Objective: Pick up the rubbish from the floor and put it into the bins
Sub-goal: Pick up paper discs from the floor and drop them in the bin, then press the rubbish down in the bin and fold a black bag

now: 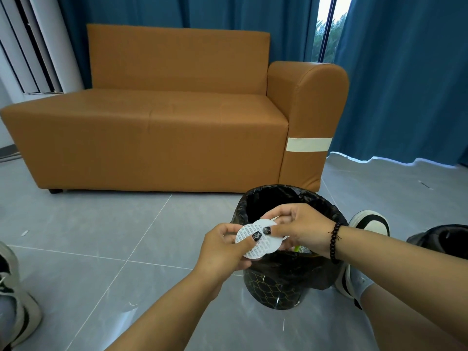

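A black bin (276,282) lined with a black bag stands on the grey tiled floor just in front of me. Over its near rim both hands hold round white printed paper discs (271,243) that overlap each other. My left hand (225,249) pinches the left disc with thumb on top. My right hand (301,229), with a dark bead bracelet on the wrist, pinches the right disc from above. Something green and yellow (302,249) shows under my right hand; I cannot tell what it is.
A tan sofa (162,127) stands behind the bin, with blue curtains (405,79) beyond. A second dark bin (445,239) sits at the right edge. A shoe (369,221) is right of the bin, another shoe (15,295) at far left. Small white scraps (24,233) lie on the tiles.
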Available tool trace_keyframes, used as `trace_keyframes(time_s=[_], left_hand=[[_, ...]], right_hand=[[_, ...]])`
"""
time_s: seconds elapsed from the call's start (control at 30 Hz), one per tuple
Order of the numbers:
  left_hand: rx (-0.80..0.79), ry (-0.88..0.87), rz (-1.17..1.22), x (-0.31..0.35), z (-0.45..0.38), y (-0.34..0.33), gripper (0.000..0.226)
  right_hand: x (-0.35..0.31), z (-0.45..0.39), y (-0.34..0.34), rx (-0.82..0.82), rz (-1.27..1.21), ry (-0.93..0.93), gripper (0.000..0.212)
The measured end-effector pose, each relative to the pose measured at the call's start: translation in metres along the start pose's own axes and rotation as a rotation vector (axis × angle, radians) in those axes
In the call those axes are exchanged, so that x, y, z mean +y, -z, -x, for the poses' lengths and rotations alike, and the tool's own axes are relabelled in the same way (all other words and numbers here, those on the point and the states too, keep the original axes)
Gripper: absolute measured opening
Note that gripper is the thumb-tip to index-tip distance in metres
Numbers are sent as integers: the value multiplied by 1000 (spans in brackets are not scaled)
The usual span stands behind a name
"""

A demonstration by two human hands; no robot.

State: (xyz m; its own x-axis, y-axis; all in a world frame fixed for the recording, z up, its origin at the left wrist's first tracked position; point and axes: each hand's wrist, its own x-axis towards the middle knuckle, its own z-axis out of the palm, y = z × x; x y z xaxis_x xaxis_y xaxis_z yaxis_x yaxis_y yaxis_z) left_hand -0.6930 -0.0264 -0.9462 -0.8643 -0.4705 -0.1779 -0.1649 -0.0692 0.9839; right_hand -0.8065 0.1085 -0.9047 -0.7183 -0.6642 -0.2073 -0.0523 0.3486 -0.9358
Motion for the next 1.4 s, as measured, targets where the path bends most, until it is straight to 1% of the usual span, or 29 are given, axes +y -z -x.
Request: trace_keyframes(time_s=[0.13, 0.2, 0.27, 0.4, 0.43, 0.5, 0.57, 0.63, 0.73, 0.8, 0.87, 0.97, 1.07, 1.13, 1.23, 1.33, 1.4], left_hand=[[18, 16, 13, 0, 0, 1, 20], [22, 22, 44, 0, 0, 1, 19], [21, 22, 72, 0, -1, 2, 17], [16, 43, 71, -4, -1, 6, 15], [5, 50, 70, -5, -1, 5, 15], [-16, 63, 64, -6, -1, 5, 16], [-29, 77, 64, -8, 0, 6, 16], [-35, 91, 59, -9, 1, 5, 16], [-48, 114, 18, -10, 2, 2, 13], [-55, 125, -9, -11, 2, 0, 11], [-64, 130, -27, -12, 2, -1, 8], [-91, 125, -62, -11, 3, -1, 6], [-145, 107, -117, -4, 10, -3, 9], [-185, 82, -170, 7, 18, -3, 9], [-223, 36, -251, 27, 34, -6, 7], [-213, -24, -299, 54, 55, -7, 15], [-200, -52, -340, 70, 73, -7, 18]], right_hand=[[4, -1, -1, 5, 12, -9, 23], [2, -2, 6, 51, 9, 18, 22], [-2, -6, 19, 185, 29, 57, 20], [11, -17, 60, 587, 123, 94, 16], [20, -19, 71, 660, 171, 77, 17], [34, -21, 86, 736, 255, 7, 18], [46, -23, 91, 712, 268, -91, 23], [54, -27, 88, 646, 242, -171, 33], [55, -30, 77, 585, 321, -187, 47], [48, -29, 73, 567, 412, -165, 47], [44, -27, 75, 596, 504, -177, 48], [42, -18, 79, 637, 571, -277, 55], [38, -4, 75, 580, 582, -338, 58], [30, 5, 67, 548, 590, -300, 55], [11, 20, 45, 500, 594, -167, 44], [-6, 40, 22, 454, 583, -28, 42], [-17, 58, 7, 424, 605, 32, 39]])
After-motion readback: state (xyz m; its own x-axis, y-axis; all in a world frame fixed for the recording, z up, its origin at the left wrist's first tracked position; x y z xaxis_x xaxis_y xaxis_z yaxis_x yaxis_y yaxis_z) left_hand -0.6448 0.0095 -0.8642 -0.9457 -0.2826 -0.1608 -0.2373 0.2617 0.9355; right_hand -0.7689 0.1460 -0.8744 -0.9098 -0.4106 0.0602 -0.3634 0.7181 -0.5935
